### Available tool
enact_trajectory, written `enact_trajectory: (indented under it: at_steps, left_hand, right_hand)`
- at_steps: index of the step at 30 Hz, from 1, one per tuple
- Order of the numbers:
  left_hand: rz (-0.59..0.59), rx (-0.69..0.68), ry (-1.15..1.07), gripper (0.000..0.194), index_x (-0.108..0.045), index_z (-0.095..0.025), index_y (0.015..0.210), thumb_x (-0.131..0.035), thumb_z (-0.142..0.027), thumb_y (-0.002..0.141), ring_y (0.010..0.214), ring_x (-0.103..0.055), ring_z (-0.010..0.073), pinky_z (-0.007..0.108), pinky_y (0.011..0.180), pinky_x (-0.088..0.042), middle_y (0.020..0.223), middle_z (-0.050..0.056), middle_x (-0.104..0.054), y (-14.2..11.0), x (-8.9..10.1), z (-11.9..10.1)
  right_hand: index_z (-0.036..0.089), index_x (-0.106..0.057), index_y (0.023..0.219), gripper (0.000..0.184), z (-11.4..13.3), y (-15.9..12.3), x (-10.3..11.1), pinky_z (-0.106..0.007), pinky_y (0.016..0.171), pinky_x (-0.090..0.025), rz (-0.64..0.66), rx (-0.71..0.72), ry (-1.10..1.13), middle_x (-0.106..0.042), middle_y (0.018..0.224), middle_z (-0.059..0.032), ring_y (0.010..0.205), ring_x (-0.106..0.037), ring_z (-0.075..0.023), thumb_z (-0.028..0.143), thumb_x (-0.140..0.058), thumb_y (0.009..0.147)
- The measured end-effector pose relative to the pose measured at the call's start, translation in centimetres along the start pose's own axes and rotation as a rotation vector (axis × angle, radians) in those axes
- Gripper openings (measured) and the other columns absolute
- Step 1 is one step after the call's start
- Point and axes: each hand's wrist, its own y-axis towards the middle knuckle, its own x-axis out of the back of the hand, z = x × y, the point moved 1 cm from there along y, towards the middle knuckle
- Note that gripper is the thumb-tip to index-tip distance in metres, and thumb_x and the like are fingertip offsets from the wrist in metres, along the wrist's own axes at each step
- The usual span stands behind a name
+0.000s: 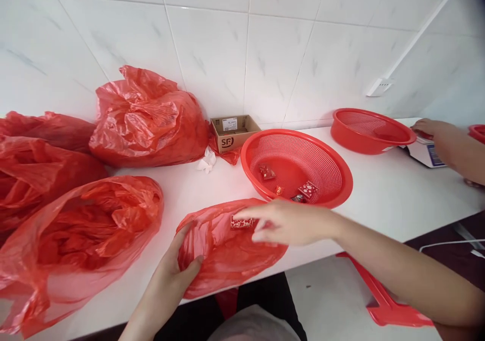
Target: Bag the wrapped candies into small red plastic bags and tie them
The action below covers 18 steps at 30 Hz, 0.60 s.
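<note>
Left hand grips a red plastic bag; right hand hovers over a small red packet.
Right fingers are loosely spread at the bag's mouth, contact unclear. Red mesh basket at 12 o'clock; other red bags cut off at 9 o'clock.

Head-worn view looks forward and down onto a white counter.

The black letters "SF" stand on the front of the small cardboard box; the white label inside it is too small to read, as is the blue display of the scale right of the box.
</note>
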Motion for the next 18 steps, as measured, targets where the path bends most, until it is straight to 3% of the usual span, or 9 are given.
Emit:
enact_trajectory:
  at_steps: [2,4,6,7,9,11,13,15,18]
  left_hand:
    - [0.009,-0.007,-0.014,0.065,-0.043,-0.026,0.143,-0.057,-0.04,0.081,0.144,-0.033,0.0252,0.045,0.12,-0.02,0.151,0.005,-0.045,-0.2,0.1,-0.5]
    - [0.022,-0.009,-0.04,0.064,-0.043,-0.026,0.143,-0.056,-0.042,0.083,0.144,-0.033,0.0246,0.044,0.12,-0.022,0.151,0.005,-0.045,-0.4,0.1,-1.0]
    - [0.032,-0.008,-0.042,0.065,-0.042,-0.027,0.144,-0.058,-0.044,0.083,0.143,-0.034,0.0246,0.043,0.119,-0.024,0.151,0.004,-0.046,-0.4,0.0,-1.2]
    - [0.035,-0.006,-0.029,0.066,-0.042,-0.027,0.144,-0.059,-0.044,0.083,0.143,-0.034,0.0251,0.043,0.119,-0.025,0.15,0.004,-0.046,-0.4,0.1,-1.1]
    - [0.046,-0.005,0.007,0.067,-0.042,-0.028,0.144,-0.06,-0.046,0.082,0.143,-0.034,0.0258,0.044,0.119,-0.025,0.15,0.003,-0.046,-0.3,0.2,-0.7]
    - [0.06,-0.006,0.027,0.068,-0.042,-0.028,0.144,-0.061,-0.046,0.082,0.144,-0.033,0.0265,0.046,0.119,-0.025,0.151,0.004,-0.045,-0.3,0.3,-0.1]
    - [0.067,-0.004,0.022,0.068,-0.04,-0.028,0.145,-0.059,-0.048,0.083,0.145,-0.031,0.0268,0.047,0.119,-0.024,0.152,0.004,-0.043,-0.3,0.2,0.1]
    - [0.068,-0.001,0.001,0.068,-0.039,-0.028,0.146,-0.058,-0.05,0.084,0.145,-0.029,0.0271,0.048,0.119,-0.022,0.153,0.005,-0.041,-0.5,0.0,-0.2]
    - [0.044,0.035,-0.024,0.067,-0.041,-0.027,0.145,-0.057,-0.051,0.085,0.145,-0.031,0.027,0.047,0.119,-0.023,0.153,0.006,-0.042,-0.9,-0.2,-1.3]
  right_hand:
    - [0.037,-0.046,0.142,0.052,-0.8,-1.1,3.2,-0.035,0.092,-0.051,0.038,0.109,0.219,-0.061,0.134,-0.0032,0.111,-0.063,-0.0225,0.04,-0.055,0.091]
    - [0.034,-0.05,0.139,0.046,-2.7,-1.8,6.5,-0.03,0.084,-0.054,-0.07,0.107,0.38,-0.062,0.132,-0.0039,0.103,-0.066,-0.0177,0.044,-0.05,0.093]
    - [0.03,-0.049,0.139,0.048,-5.9,-1.8,8.8,-0.033,0.084,-0.053,-0.294,-0.054,0.269,-0.06,0.132,-0.0067,0.106,-0.064,-0.0196,0.043,-0.051,0.092]
    - [0.028,-0.049,0.139,0.052,-7.8,-1.6,9.3,-0.035,0.089,-0.051,-0.343,-0.168,0.121,-0.058,0.134,-0.0082,0.114,-0.06,-0.0228,0.04,-0.056,0.089]
    - [0.024,-0.05,0.14,0.069,-11.5,-1.1,9.0,-0.042,0.092,-0.047,-0.207,-0.438,-0.171,-0.054,0.137,-0.0139,0.119,-0.056,-0.0315,0.035,-0.072,0.075]
    - [0.022,-0.054,0.137,0.078,-14.0,-0.6,7.7,-0.042,0.085,-0.048,-0.052,-0.578,-0.284,-0.057,0.131,-0.0167,0.11,-0.06,-0.0344,0.031,-0.081,0.064]
    - [0.019,-0.06,0.129,0.071,-15.2,-0.2,6.3,-0.038,0.075,-0.048,0.006,-0.59,-0.286,-0.061,0.12,-0.0165,0.096,-0.064,-0.0309,0.029,-0.081,0.061]
    - [0.015,-0.067,0.114,0.054,-15.4,0.1,5.4,-0.034,0.07,-0.046,0.023,-0.554,-0.269,-0.064,0.109,-0.0147,0.087,-0.063,-0.026,0.025,-0.079,0.063]
    - [0.014,-0.07,0.089,0.028,-15.6,0.5,5.7,-0.031,0.065,-0.042,0.064,-0.496,-0.22,-0.066,0.089,-0.0099,0.078,-0.061,-0.0217,0.02,-0.077,0.062]
